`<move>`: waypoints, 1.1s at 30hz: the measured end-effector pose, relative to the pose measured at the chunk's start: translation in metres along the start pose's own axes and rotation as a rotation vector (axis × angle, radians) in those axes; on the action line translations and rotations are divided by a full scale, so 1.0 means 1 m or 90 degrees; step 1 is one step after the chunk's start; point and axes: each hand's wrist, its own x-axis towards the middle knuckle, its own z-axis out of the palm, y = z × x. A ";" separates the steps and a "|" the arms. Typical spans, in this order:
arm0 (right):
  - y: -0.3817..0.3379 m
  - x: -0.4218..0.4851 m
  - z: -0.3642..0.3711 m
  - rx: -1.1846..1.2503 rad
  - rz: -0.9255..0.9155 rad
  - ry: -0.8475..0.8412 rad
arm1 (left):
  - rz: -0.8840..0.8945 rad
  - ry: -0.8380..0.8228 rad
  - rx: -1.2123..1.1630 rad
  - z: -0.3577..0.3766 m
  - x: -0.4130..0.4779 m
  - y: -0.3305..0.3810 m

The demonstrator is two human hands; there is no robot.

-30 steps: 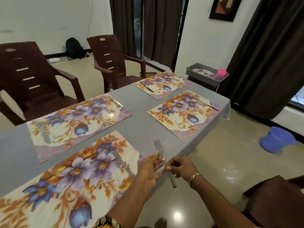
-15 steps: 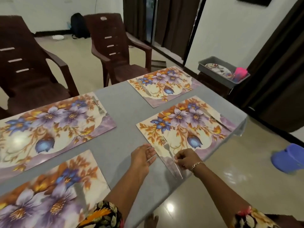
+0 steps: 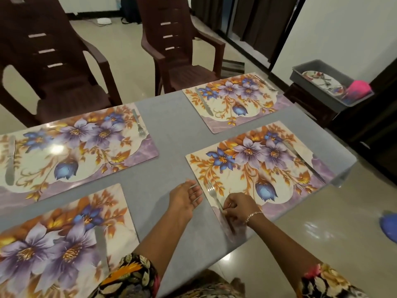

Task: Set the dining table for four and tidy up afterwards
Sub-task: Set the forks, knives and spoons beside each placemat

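Several floral placemats lie on the grey table (image 3: 171, 134). On the left edge of the near right placemat (image 3: 253, 166) lies a steel fork (image 3: 212, 193), tines pointing away from me. My right hand (image 3: 238, 208) pinches the fork's handle low over the mat. My left hand (image 3: 185, 197) rests flat on the table just left of that mat, fingers straight. A knife (image 3: 304, 161) lies along the same mat's right edge. The far right placemat (image 3: 232, 102) carries a knife and a fork, and so does the far left placemat (image 3: 71, 145). A knife (image 3: 101, 239) lies on the near left placemat (image 3: 60, 237).
Two dark brown plastic chairs (image 3: 176, 50) stand on the far side of the table. At the right, a grey bin (image 3: 330, 82) on a dark stool holds plates and a pink cup. A blue bucket (image 3: 388, 226) sits on the floor at the right edge.
Both hands carried the fork from the table's near edge over to the near right placemat and lowered it onto its left edge. My left hand let go and now lies flat.
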 end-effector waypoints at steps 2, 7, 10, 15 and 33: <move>0.000 0.001 0.002 -0.044 -0.030 -0.001 | -0.004 0.004 -0.001 0.003 0.001 -0.002; 0.001 0.002 -0.001 -0.110 -0.171 -0.065 | -0.005 0.006 0.001 0.004 0.003 -0.007; 0.004 0.008 -0.002 -0.207 -0.216 -0.095 | -0.005 0.013 0.000 0.006 0.006 -0.008; 0.001 0.011 -0.002 -0.214 -0.221 -0.111 | -0.004 0.015 0.002 0.012 0.011 -0.011; 0.113 0.009 -0.065 0.126 -0.143 0.132 | 0.053 -0.051 0.084 0.149 0.020 -0.043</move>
